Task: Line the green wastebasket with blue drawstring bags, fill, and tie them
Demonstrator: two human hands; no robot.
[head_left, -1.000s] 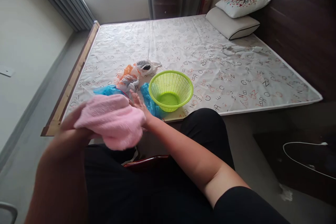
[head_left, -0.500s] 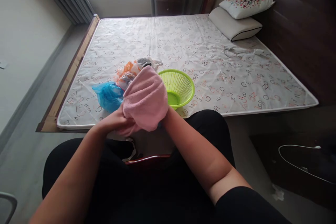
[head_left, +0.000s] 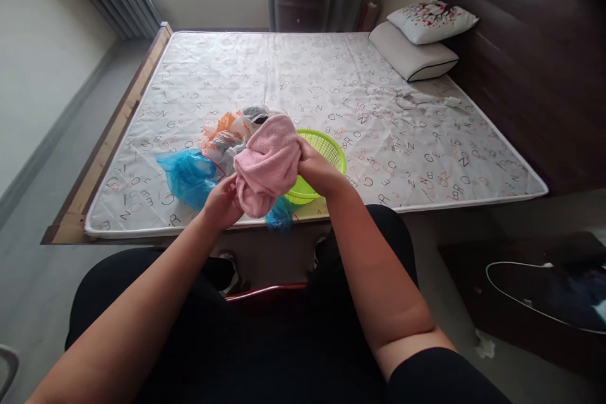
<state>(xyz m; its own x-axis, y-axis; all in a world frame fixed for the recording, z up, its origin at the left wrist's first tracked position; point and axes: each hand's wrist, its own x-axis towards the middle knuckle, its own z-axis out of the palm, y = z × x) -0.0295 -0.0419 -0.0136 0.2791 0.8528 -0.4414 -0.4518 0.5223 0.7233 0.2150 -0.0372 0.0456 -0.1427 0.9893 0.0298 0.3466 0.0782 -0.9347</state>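
A pink towel-like cloth point(head_left: 271, 161), bunched and folded over itself, hangs in the air between my hands. My left hand point(head_left: 225, 203) grips its lower left edge. On the other side my right hand point(head_left: 318, 167) is closed on its right edge, the fingertips partly hidden by the fabric. Behind the cloth stands a green plastic basket point(head_left: 331, 146), partly covered from view. A blue plastic bag point(head_left: 187, 178) lies left of the cloth, beside an orange and white plastic bag point(head_left: 225, 132). Another piece of blue plastic point(head_left: 279, 214) hangs at the bed's front edge below the cloth.
The bags and basket rest on a letter-printed mattress point(head_left: 227, 76). At the far right a patterned pillow point(head_left: 433, 21) lies on a white pillow point(head_left: 411, 53). A crumpled clear plastic point(head_left: 416, 98) is near them. A white cable point(head_left: 511, 293) lies on a dark surface to the right.
The cloth has turned and bunched into a more folded shape. My right hand has come up from beneath it to its right side, and my left hand now shows at its lower left.
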